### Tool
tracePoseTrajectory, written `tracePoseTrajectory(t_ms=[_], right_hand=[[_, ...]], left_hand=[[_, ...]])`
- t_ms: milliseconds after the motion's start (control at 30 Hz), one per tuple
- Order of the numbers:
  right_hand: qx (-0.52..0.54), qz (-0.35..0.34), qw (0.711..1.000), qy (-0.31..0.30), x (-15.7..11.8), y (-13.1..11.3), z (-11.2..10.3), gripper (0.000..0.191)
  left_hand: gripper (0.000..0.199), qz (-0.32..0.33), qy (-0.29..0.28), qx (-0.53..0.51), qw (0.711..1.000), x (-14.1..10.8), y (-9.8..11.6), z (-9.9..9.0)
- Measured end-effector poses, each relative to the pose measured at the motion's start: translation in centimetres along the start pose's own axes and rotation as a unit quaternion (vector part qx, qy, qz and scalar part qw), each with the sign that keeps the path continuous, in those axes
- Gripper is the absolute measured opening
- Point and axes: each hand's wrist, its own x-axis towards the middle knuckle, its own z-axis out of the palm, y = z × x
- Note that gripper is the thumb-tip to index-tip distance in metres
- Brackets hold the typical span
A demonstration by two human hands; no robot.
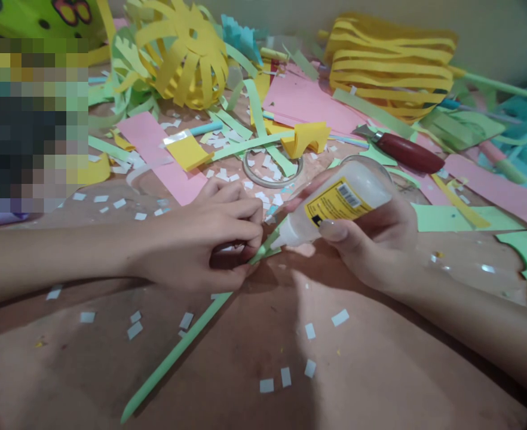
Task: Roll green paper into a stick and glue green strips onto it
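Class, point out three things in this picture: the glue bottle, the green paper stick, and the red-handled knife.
Glue bottle (pixel 335 206): head view, on its yellow label.
Green stick (pixel 178 349): head view, on the middle of its bare length.
Knife (pixel 409 153): head view, on the red handle.

The left hand (pixel 201 245) and the right hand (pixel 371 239) meet at the middle of the table (pixel 380 382), left of the right. The glue bottle (pixel 335 206) lies in the right hand, its tip touching the paper stem (pixel 178 349), which runs from the left hand's fingers toward the near left. Behind the hands lies a tape ring (pixel 272 170); right of it, a knife (pixel 402 149). Farther back sit a paper flower (pixel 187 54) at left and a stack of cut strips (pixel 389 65) at right.
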Motion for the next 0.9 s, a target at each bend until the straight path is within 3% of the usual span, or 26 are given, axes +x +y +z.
tracePoseTrajectory(t_ms=[200,533,900], right_hand=[[0.062,0.017,0.998,0.015,0.1,0.0,0.6,0.024],[-0.091,-0.077,0.991,-0.061,0.3,-0.5,-0.4,0.019],[-0.095,-0.038,0.993,-0.054,0.3,-0.3,-0.2,0.017]], left_hand=[[0.008,0.002,-0.012,-0.003,1.000,0.0,-0.1,-0.2],[0.004,-0.006,-0.021,0.001,1.000,0.0,-0.1,-0.3],[0.003,-0.011,-0.027,0.003,1.000,0.1,-0.1,-0.4]])
